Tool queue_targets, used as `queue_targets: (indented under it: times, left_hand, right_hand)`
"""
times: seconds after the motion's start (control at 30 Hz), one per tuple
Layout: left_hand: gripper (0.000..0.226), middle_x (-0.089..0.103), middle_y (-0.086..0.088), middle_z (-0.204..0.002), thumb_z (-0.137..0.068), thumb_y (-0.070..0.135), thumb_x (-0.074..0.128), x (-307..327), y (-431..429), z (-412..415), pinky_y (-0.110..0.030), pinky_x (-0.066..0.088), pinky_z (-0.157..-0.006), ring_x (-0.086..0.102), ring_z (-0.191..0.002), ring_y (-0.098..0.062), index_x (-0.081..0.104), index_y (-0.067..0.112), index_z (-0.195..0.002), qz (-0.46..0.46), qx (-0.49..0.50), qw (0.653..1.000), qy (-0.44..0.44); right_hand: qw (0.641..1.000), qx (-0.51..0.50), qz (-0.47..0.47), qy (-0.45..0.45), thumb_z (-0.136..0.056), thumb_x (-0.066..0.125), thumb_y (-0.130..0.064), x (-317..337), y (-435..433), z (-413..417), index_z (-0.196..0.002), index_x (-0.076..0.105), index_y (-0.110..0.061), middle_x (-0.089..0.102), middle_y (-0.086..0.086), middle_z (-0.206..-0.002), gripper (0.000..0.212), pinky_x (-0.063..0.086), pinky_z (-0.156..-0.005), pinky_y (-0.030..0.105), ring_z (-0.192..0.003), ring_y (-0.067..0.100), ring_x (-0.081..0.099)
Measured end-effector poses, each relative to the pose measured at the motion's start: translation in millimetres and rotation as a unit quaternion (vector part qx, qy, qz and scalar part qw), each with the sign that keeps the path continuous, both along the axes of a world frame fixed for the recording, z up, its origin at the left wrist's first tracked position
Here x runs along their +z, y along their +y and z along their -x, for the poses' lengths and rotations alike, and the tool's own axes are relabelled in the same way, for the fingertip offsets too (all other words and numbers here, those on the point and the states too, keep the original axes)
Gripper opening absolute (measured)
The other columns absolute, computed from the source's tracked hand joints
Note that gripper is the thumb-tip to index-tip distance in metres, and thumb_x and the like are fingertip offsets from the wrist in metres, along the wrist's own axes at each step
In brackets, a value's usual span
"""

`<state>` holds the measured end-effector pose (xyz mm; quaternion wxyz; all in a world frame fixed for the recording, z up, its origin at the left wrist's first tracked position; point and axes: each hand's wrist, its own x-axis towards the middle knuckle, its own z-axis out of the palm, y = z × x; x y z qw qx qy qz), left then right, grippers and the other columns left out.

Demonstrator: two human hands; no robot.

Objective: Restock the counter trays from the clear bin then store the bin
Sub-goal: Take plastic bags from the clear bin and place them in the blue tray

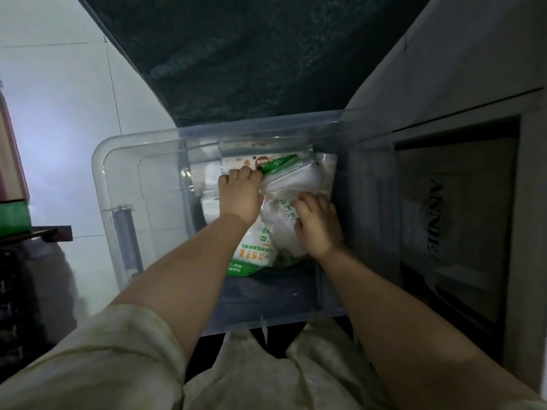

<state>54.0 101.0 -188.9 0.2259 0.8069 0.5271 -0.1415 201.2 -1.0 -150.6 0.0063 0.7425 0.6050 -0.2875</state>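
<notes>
A clear plastic bin (118, 179) sits on the floor in front of me, partly over a dark mat. Inside lie several white-and-green plastic packets (251, 255). My left hand (239, 196) reaches into the bin and its fingers close on the top edge of a green-topped packet (278, 164). My right hand (318, 226) is beside it, fingers curled on a white packet (299, 182) lying on the pile. Both forearms reach down from rolled pale sleeves.
A grey cabinet (444, 69) stands on the right with an open dark compartment (455, 202) holding a box with lettering. White floor tiles (59, 113) lie to the left, a dark mat (251, 54) ahead, and a low dark shelf (35, 232) at far left.
</notes>
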Motion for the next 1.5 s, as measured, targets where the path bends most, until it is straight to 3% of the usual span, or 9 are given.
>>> queue_targets:
  times: [0.27,0.43,0.53,0.9,1.03,1.3,1.4,1.5]
  left_hand:
    - [0.033,0.06,-0.007,-0.118,-0.084,0.02,0.058,47,-6,2,-0.041,0.029,-0.096,0.05,-0.111,-0.029,0.06,0.017,-0.118,-0.01,-0.044,0.999,0.02]
    - [0.029,0.06,-0.007,-0.114,-0.084,0.023,0.06,109,-7,14,-0.041,0.034,-0.089,0.049,-0.108,-0.029,0.061,0.015,-0.112,-0.046,-0.061,0.997,0.005]
    - [0.028,0.062,-0.007,-0.108,-0.08,0.022,0.065,150,-4,21,-0.038,0.033,-0.085,0.05,-0.105,-0.029,0.063,0.015,-0.107,-0.09,-0.048,0.995,-0.018]
    - [0.023,0.065,-0.003,-0.096,-0.074,0.017,0.066,290,20,42,-0.036,0.04,-0.073,0.055,-0.09,-0.028,0.069,0.019,-0.097,-0.201,-0.03,0.963,-0.175]
    - [0.021,0.066,-0.005,-0.094,-0.071,0.016,0.067,328,20,46,-0.038,0.044,-0.072,0.056,-0.088,-0.032,0.07,0.018,-0.093,-0.213,-0.09,0.947,-0.222]
    - [0.019,0.065,-0.005,-0.089,-0.069,0.017,0.067,385,-61,6,-0.038,0.04,-0.068,0.053,-0.082,-0.03,0.071,0.016,-0.088,-0.19,-0.301,0.879,-0.318]
    - [0.017,0.066,-0.003,-0.09,-0.07,0.016,0.067,413,-115,-16,-0.038,0.041,-0.07,0.054,-0.084,-0.03,0.07,0.016,-0.087,-0.172,-0.349,0.845,-0.368]
    - [0.016,0.066,-0.003,-0.09,-0.071,0.015,0.066,441,-170,-39,-0.037,0.041,-0.071,0.054,-0.084,-0.029,0.069,0.015,-0.087,-0.161,-0.394,0.803,-0.418]
  right_hand:
    - [0.999,-0.006,-0.002,0.044,-0.073,0.061,0.0,48,-9,-2,-0.104,0.066,-0.004,0.061,0.018,-0.108,0.032,0.044,-0.083,0.043,-0.099,0.037,0.055]
    - [0.997,0.044,-0.039,0.054,-0.076,0.06,-0.002,103,-10,-4,-0.11,0.061,-0.001,0.057,0.018,-0.115,0.034,0.042,-0.085,0.043,-0.103,0.037,0.05]
    - [0.993,0.025,-0.104,0.05,-0.076,0.063,-0.004,145,-6,-6,-0.108,0.062,-0.004,0.059,0.015,-0.105,0.032,0.045,-0.082,0.044,-0.096,0.035,0.052]
    - [0.948,-0.094,-0.3,-0.04,-0.074,0.074,-0.009,271,-23,11,-0.091,0.065,-0.002,0.062,0.014,-0.096,0.02,0.051,-0.067,0.044,-0.082,0.036,0.057]
    - [0.931,-0.147,-0.319,-0.103,-0.079,0.07,-0.015,296,-56,46,-0.088,0.064,-0.004,0.061,0.013,-0.095,0.016,0.048,-0.067,0.045,-0.08,0.035,0.055]
    - [0.889,-0.303,-0.271,-0.21,-0.077,0.066,-0.016,344,-173,96,-0.106,0.064,-0.006,0.064,0.012,-0.104,0.031,0.048,-0.07,0.044,-0.086,0.035,0.056]
    - [0.863,-0.358,-0.254,-0.249,-0.072,0.067,-0.009,367,-233,107,-0.099,0.065,-0.004,0.063,0.013,-0.095,0.027,0.047,-0.064,0.043,-0.079,0.035,0.054]
    - [0.845,-0.386,-0.225,-0.294,-0.072,0.07,-0.005,388,-289,115,-0.097,0.064,-0.006,0.062,0.012,-0.098,0.025,0.048,-0.068,0.044,-0.084,0.034,0.055]
